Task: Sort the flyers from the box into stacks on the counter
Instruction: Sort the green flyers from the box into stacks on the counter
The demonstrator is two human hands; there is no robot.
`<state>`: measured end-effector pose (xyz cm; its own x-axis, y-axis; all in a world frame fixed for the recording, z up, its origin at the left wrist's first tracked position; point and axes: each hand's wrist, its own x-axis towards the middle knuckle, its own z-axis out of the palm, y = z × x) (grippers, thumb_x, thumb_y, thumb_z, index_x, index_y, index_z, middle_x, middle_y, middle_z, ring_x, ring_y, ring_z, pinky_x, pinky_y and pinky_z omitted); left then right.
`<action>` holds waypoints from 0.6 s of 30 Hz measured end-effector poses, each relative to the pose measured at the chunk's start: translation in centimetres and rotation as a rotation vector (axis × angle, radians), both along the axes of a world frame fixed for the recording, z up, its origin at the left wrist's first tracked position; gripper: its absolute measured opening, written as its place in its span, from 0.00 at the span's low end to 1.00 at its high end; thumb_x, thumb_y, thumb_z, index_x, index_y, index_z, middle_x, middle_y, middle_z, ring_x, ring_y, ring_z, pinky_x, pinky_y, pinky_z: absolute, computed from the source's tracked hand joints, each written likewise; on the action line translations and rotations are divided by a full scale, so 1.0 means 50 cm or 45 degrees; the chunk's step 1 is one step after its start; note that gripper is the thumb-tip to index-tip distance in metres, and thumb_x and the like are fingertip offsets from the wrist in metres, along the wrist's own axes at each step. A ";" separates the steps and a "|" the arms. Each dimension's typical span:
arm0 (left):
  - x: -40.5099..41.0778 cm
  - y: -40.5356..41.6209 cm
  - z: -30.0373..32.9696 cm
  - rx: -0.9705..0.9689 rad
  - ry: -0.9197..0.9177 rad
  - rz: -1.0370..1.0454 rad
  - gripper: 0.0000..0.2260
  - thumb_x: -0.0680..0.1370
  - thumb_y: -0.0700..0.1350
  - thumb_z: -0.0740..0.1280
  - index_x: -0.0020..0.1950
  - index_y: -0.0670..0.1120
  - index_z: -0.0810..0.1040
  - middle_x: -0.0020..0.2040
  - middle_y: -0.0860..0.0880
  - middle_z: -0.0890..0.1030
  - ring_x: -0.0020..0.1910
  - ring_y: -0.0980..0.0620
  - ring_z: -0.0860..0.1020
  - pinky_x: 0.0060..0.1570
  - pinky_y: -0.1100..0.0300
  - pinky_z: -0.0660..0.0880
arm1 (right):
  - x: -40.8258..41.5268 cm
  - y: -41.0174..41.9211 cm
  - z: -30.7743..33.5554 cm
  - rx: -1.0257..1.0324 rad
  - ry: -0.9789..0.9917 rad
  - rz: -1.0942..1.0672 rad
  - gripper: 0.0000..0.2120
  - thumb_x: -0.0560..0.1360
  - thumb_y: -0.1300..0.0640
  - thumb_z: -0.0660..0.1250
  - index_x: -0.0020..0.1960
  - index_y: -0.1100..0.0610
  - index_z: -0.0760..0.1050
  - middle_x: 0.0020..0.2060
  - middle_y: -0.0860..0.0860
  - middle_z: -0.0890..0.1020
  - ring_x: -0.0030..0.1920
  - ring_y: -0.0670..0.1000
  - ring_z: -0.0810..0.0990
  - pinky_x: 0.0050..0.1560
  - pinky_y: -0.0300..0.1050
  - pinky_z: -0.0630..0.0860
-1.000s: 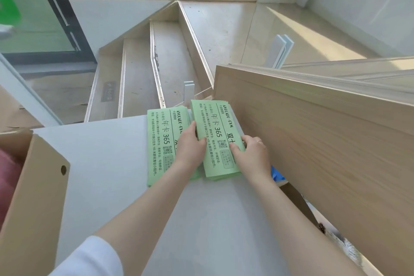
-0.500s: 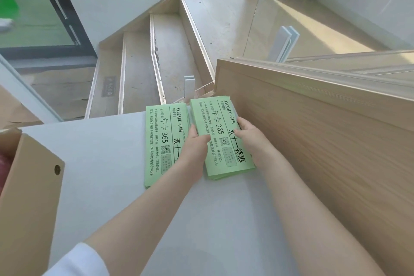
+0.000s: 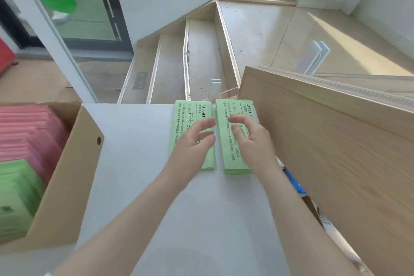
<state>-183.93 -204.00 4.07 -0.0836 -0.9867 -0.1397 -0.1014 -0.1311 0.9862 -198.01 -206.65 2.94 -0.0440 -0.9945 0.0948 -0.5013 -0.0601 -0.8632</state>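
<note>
Two stacks of green flyers lie side by side at the far edge of the white counter (image 3: 134, 163): the left stack (image 3: 186, 114) and the right stack (image 3: 233, 159). My left hand (image 3: 193, 141) hovers over the left stack with fingers spread and loosely bent, holding nothing. Above the right stack my right hand (image 3: 251, 139) is also spread and empty. A cardboard box (image 3: 67, 186) at the left holds upright pink flyers (image 3: 29, 132) and green flyers (image 3: 15, 197).
A tall wooden panel (image 3: 336, 152) stands close along the right of the right stack. Beyond the counter's far edge, steps (image 3: 199, 58) drop to a lower floor. A blue object (image 3: 293, 184) shows between counter and panel.
Both hands have let go of the right stack and lifted off, fingers spread. The right stack now lies straight beside the left one. The view has swung left, showing the box's contents.
</note>
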 end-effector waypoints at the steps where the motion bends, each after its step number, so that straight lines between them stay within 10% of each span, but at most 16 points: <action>1: 0.028 0.020 0.015 -0.047 -0.022 0.018 0.14 0.79 0.38 0.61 0.60 0.53 0.74 0.56 0.57 0.78 0.54 0.60 0.77 0.49 0.72 0.72 | 0.024 0.014 0.011 -0.010 -0.031 0.076 0.10 0.78 0.61 0.59 0.52 0.52 0.77 0.48 0.42 0.78 0.53 0.43 0.75 0.54 0.33 0.69; 18: 0.683 0.271 0.094 -0.410 -1.002 0.297 0.13 0.77 0.41 0.64 0.56 0.58 0.74 0.47 0.63 0.78 0.46 0.68 0.76 0.40 0.77 0.69 | 0.529 0.180 0.079 -0.171 0.144 0.800 0.08 0.76 0.62 0.63 0.51 0.54 0.79 0.42 0.42 0.78 0.42 0.36 0.76 0.45 0.28 0.70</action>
